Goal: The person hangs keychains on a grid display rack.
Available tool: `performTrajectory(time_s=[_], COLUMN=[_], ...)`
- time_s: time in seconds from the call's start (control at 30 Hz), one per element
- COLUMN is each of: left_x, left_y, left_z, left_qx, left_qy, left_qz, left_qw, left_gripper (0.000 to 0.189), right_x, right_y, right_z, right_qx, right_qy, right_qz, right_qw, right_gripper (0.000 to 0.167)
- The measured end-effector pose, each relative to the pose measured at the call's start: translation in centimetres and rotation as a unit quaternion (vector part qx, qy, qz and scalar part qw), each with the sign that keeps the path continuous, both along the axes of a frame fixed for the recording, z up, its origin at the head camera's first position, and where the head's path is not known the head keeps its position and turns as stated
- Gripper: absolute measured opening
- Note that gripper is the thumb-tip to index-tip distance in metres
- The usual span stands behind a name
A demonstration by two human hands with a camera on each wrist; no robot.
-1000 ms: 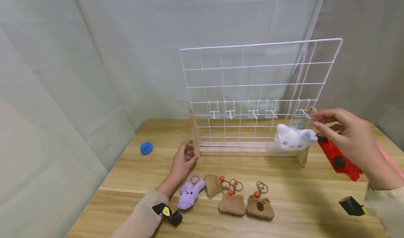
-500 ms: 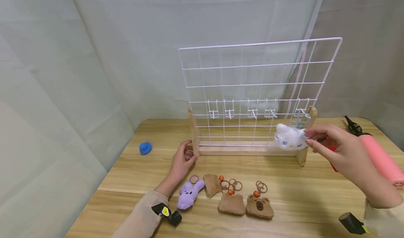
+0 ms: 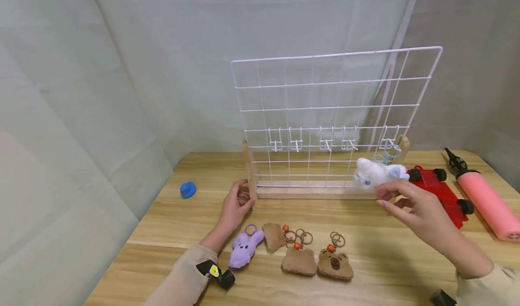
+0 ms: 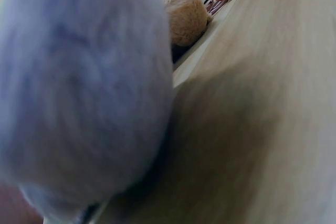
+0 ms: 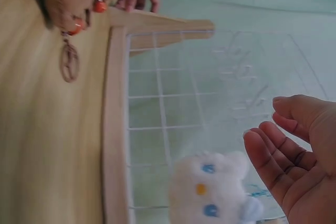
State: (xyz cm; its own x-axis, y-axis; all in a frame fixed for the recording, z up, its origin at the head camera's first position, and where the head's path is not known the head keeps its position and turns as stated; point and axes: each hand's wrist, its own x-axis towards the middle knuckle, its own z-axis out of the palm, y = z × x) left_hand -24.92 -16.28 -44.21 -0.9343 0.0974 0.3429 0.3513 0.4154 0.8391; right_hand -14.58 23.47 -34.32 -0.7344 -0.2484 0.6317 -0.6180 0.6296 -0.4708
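Observation:
A white plush cat-head keychain [image 3: 371,171] hangs by its blue clip from the rightmost hook [image 3: 387,142] of a white wire grid rack [image 3: 321,190]. Just in front of and below it is my right hand [image 3: 418,209], fingers loosely bent, holding nothing; the right wrist view shows a gap between this hand [image 5: 299,156] and the plush [image 5: 202,192]. My left hand [image 3: 233,211] grips the rack's left wooden post [image 3: 248,166], thumb in front and fingers partly hidden behind. Beside that forearm lies a purple plush keychain [image 3: 243,251], filling much of the left wrist view.
Brown plush keychains [image 3: 335,264] with orange beads and rings lie in front of the rack. Several bare hooks [image 3: 296,145] line the grid. A blue toy duck [image 3: 188,189] sits at left; a red wheeled toy [image 3: 440,193] and pink pump [image 3: 489,204] lie at right.
My right hand moves from the plush's right side to its ear, then down and left below it. The plush still hangs on the hook. My left hand stays on the post.

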Motion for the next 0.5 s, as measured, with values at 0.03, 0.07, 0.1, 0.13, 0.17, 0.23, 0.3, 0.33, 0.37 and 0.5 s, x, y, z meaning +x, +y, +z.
performTrajectory(time_s=[0.03,0.07,0.1,0.13,0.17,0.23,0.3,0.33,0.37,0.5], left_x=[0.0,0.1,0.1,0.1,0.1,0.0,-0.1,-0.1,-0.1,0.0], left_y=[0.0,0.0,-0.1,-0.2,-0.3,-0.4,-0.5,-0.5,-0.4,-0.2], left_z=[0.0,0.0,-0.1,-0.1,-0.2,-0.6,-0.7,-0.7,-0.6,-0.2], left_qx=[0.002,0.004,0.005,0.007,0.011,0.016,0.018,0.02,0.019,0.013], left_qy=[0.004,0.009,0.02,0.03,0.038,0.066,0.07,0.06,0.053,0.015], left_qz=[-0.001,-0.003,-0.008,-0.013,-0.018,-0.032,-0.035,-0.031,-0.028,-0.008], left_qw=[1.0,0.9999,0.9997,0.9995,0.9991,0.9972,0.9968,0.9975,0.998,0.9998], left_gripper=[0.056,0.056,0.056,0.056,0.056,0.054,0.054,0.054,0.054,0.056], right_x=[0.0,0.0,-0.1,-0.1,-0.1,-0.1,0.0,0.0,0.0,-0.1], right_y=[-0.1,-0.3,-0.4,-0.5,-0.6,-0.9,-1.3,-1.5,-1.7,-2.4], right_z=[-0.2,-0.5,-0.8,-1.1,-1.4,-2.1,-2.7,-3.0,-3.3,-4.5], right_qx=[0.003,0.006,0.007,0.009,0.012,0.017,0.018,0.02,0.022,0.024], right_qy=[-0.003,-0.007,-0.012,-0.017,-0.022,-0.034,-0.044,-0.05,-0.055,-0.07], right_qz=[0.001,0.004,0.007,0.01,0.012,0.015,0.023,0.025,0.027,0.044], right_qw=[1.0,1.0,0.9999,0.9998,0.9996,0.9992,0.9986,0.9982,0.9979,0.9963], right_gripper=[0.037,0.035,0.033,0.032,0.031,0.03,0.031,0.03,0.029,0.026])
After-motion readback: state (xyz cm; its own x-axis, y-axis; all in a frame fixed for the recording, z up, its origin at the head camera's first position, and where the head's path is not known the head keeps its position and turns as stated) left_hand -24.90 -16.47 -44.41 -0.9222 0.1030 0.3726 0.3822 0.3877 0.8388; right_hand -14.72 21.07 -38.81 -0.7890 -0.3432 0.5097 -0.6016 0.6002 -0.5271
